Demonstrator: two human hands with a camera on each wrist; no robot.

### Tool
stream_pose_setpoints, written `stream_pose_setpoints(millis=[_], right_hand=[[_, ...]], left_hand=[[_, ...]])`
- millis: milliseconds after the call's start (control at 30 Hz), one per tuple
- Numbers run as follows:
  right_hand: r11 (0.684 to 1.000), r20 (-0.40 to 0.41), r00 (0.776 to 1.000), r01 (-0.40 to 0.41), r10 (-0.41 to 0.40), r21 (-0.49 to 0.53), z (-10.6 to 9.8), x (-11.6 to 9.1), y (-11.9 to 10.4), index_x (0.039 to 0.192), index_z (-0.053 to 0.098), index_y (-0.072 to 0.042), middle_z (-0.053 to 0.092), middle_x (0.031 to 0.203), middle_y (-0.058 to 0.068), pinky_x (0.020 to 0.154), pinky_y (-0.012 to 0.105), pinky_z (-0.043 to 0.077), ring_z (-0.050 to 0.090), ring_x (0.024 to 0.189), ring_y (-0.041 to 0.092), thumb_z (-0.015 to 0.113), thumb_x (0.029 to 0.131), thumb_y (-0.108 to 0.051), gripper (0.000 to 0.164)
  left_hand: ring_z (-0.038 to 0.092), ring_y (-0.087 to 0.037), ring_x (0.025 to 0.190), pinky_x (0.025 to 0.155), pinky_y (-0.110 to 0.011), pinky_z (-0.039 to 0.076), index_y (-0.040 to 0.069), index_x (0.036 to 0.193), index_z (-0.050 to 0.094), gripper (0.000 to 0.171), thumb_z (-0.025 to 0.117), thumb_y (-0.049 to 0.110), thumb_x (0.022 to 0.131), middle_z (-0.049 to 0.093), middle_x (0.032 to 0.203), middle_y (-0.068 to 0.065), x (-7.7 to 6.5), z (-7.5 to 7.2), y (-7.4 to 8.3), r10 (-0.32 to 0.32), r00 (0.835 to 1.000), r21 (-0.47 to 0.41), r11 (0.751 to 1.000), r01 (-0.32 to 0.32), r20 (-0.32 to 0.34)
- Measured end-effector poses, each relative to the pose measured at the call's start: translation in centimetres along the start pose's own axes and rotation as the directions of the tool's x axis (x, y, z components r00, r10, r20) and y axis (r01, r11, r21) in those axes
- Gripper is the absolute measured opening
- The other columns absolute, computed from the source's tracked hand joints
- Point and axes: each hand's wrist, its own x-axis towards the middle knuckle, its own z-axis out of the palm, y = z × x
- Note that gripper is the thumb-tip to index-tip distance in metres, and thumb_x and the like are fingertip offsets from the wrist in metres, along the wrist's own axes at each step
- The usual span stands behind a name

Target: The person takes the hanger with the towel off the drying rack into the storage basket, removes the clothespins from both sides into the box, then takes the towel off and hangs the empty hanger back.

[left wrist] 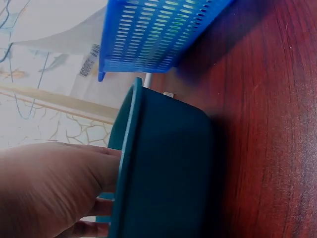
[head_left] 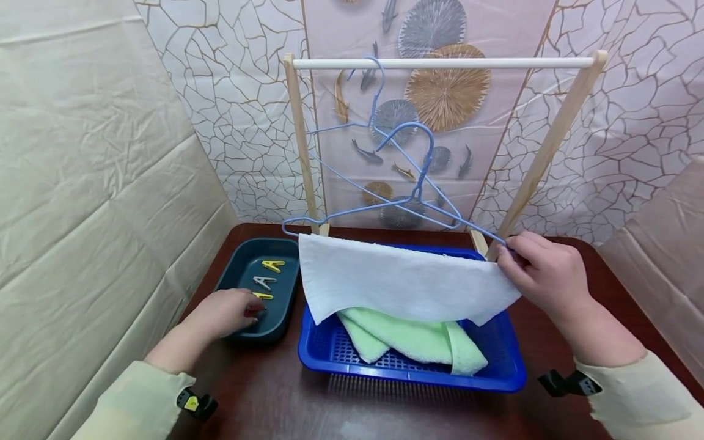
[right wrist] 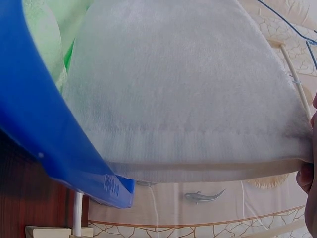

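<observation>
In the head view, my right hand (head_left: 541, 272) grips the right end of a blue wire hanger (head_left: 420, 183) together with the corner of a white towel (head_left: 407, 278). The towel is draped from the hanger over a blue basket (head_left: 412, 380), where a folded light green towel (head_left: 412, 342) lies. My left hand (head_left: 228, 313) reaches into a dark teal tray (head_left: 286, 330), its curled fingers pinching a small red clothespin (head_left: 253, 310), mostly hidden by them. Beyond them in the tray lie yellow clothespins (head_left: 273, 265) and a grey one (head_left: 264, 282). The left wrist view shows mostly the tray's outer wall (left wrist: 168, 163).
A wooden rack with a white rod (head_left: 440, 63) stands behind the basket, and a second blue hanger (head_left: 377, 91) hangs on it. Both containers stand on a dark red-brown table (head_left: 264, 391). Patterned cloth (head_left: 242, 91) covers the back, and pale cloth (head_left: 110, 183) the left side.
</observation>
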Motion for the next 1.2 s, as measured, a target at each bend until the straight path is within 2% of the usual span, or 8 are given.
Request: stream_pose_setpoints(millis=[200, 567, 867, 1200], right_hand=[[1.000, -0.001, 1.000, -0.002, 0.002, 0.003, 0.0, -0.1, 0.0, 0.066, 0.058, -0.012, 0.048, 0.059, -0.002, 0.039, 0.022, 0.034, 0.036, 0.047, 0.005, 0.045, 0.093, -0.033, 0.036], [1.000, -0.003, 1.000, -0.006, 0.006, -0.001, 0.0, -0.2, 0.0, 0.067, 0.059, -0.012, 0.049, 0.060, -0.002, 0.039, 0.022, 0.033, 0.036, 0.048, 0.006, 0.045, 0.093, -0.033, 0.036], [1.000, -0.001, 1.000, -0.002, 0.002, -0.004, 0.0, -0.2, 0.1, 0.067, 0.059, -0.012, 0.049, 0.060, -0.002, 0.039, 0.023, 0.033, 0.037, 0.048, 0.006, 0.045, 0.094, -0.034, 0.038], [1.000, 0.002, 1.000, 0.002, -0.001, -0.008, -0.1, -0.1, 0.2, 0.067, 0.059, -0.012, 0.049, 0.060, -0.002, 0.039, 0.022, 0.033, 0.036, 0.047, 0.007, 0.044, 0.094, -0.035, 0.039]], left_hand=[[0.058, -0.014, 0.086, 0.081, -0.041, 0.053, 0.023, 0.104, 0.075, 0.019, 0.078, 0.019, 0.086, 0.067, 0.097, 0.006, 0.4, 0.4, 0.0, 0.005, 0.998, 0.002, 1.000, -0.005, 0.070], [0.058, -0.013, 0.083, 0.075, -0.039, 0.053, 0.022, 0.102, 0.076, 0.023, 0.081, 0.013, 0.081, 0.065, 0.095, 0.004, 0.9, 0.5, 0.0, 0.051, 0.994, 0.088, 0.994, -0.059, 0.093], [0.052, -0.011, 0.075, 0.071, -0.034, 0.051, 0.028, 0.100, 0.076, 0.018, 0.078, 0.017, 0.086, 0.061, 0.090, 0.007, 0.8, 0.5, -0.1, 0.020, 0.998, 0.051, 0.998, -0.023, 0.059], [0.061, -0.015, 0.087, 0.076, -0.041, 0.054, 0.018, 0.110, 0.074, 0.020, 0.069, 0.020, 0.090, 0.066, 0.103, 0.000, 0.5, -0.5, -0.3, -0.025, 0.999, 0.041, 0.999, 0.026, -0.022]])
